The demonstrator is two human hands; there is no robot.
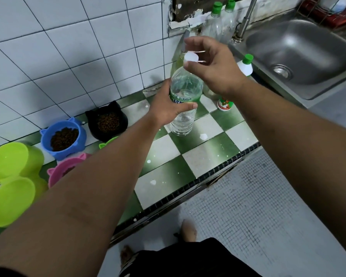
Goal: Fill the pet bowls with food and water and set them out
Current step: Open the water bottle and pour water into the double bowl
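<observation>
A clear water bottle (185,90) with a green label stands on the green-and-white checked counter (198,154). My left hand (168,107) grips its middle. My right hand (210,62) pinches the white cap (190,57) at the bottle's top. At the left stand cat-ear pet bowls: a black bowl (106,121) and a blue bowl (63,137) both hold kibble, a pink bowl (65,168) is partly hidden by my left arm, and only a tip of a green bowl (108,142) shows. Two lime-green bowls (10,180) sit at the far left, with no food in them.
A steel sink (300,54) with a tap lies at the right. Green-capped bottles (222,21) stand by the wall, and a small white bottle (245,66) by the sink. A white tiled wall backs the counter. The counter's front edge drops to a mosaic floor, where my foot shows.
</observation>
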